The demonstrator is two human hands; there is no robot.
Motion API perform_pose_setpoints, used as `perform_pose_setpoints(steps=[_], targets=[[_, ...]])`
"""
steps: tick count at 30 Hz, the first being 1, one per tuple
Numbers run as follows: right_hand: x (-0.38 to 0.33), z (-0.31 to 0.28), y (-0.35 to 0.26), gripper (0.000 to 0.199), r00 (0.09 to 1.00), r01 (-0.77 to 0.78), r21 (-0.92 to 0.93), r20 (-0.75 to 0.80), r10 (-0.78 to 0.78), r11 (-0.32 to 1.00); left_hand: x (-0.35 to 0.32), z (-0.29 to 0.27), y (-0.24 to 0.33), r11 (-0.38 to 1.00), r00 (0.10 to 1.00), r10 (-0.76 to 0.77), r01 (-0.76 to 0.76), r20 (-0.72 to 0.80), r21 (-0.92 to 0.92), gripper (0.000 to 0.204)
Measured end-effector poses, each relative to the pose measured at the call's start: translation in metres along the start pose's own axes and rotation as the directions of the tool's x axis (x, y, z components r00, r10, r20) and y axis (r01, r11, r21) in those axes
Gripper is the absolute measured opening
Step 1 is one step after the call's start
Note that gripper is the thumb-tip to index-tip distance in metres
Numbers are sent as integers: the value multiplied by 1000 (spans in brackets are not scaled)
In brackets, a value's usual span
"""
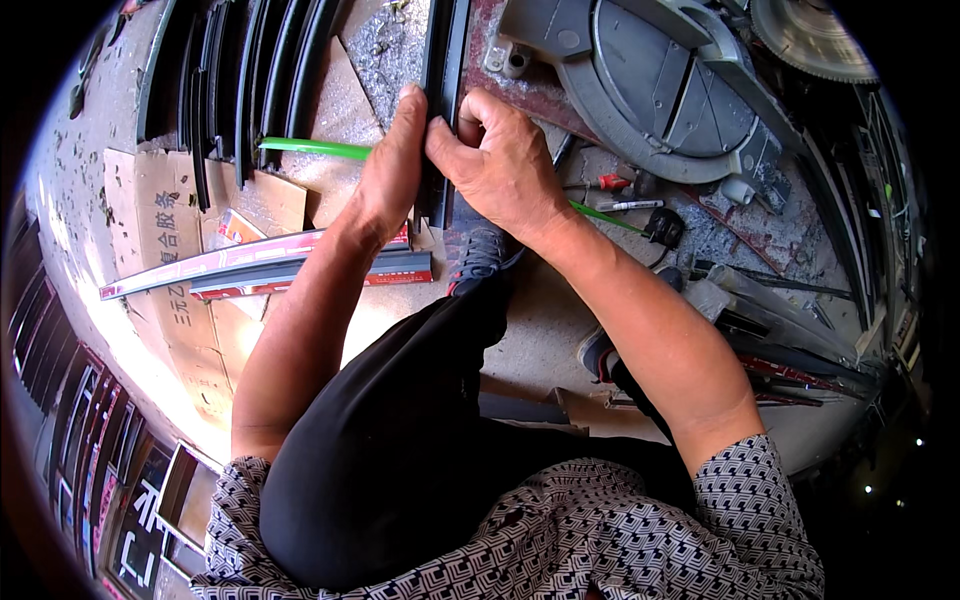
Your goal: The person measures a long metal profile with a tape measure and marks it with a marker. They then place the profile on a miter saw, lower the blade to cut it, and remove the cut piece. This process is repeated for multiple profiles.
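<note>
A long dark metal strip (441, 60) runs from far to near at the scene's middle, upright, pinched between both hands.

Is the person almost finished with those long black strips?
Hard to say. Several black strips already lie side by side on the ground. Both hands, left hand and right hand, are gripping one upright black strip now. More strips wait on the cardboard nearby.

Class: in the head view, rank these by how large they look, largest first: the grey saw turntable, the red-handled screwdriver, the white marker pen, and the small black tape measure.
1. Grey saw turntable, by far the largest.
2. Red-handled screwdriver and white marker pen: they look about alike, so no ranking between them.
3. Small black tape measure, shortest but bulkier.
</note>
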State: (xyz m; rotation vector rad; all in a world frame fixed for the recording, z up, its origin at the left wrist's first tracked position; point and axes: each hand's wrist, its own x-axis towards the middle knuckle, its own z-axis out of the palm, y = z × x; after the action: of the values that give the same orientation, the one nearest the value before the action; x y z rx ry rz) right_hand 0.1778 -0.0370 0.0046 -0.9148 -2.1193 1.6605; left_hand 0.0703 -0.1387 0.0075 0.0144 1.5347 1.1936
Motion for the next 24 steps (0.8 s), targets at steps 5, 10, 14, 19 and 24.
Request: perform_pose_setpoints(steps=[5, 10, 14, 19, 24], targets=[[-1, -5, -1, 44, 999, -38, 37, 38, 37, 999, -2, 2, 2, 995, 1000, 24, -25, 14, 97, 73], [-2, -7, 3, 41, 998, -30, 33, 52, 28, 999, 4, -1, -2, 987, 997, 72, -74, 20, 141, 68], [-2, -6, 14, 40, 998, -29, 77, 65, 24, 997, 8, -10, -1, 984, 998, 9, -21, 68, 176, 64], [-4, -11, 14, 40, 993, -62, 113, 105, 50, 992, 4, -4, 5, 984, 995, 36, -51, 89, 173, 67], [-5, -15, 15, 40, 993, -60, 136, 105, 46, 989, 2, 0, 11, 993, 988, 40, -56, 146, 109, 58]])
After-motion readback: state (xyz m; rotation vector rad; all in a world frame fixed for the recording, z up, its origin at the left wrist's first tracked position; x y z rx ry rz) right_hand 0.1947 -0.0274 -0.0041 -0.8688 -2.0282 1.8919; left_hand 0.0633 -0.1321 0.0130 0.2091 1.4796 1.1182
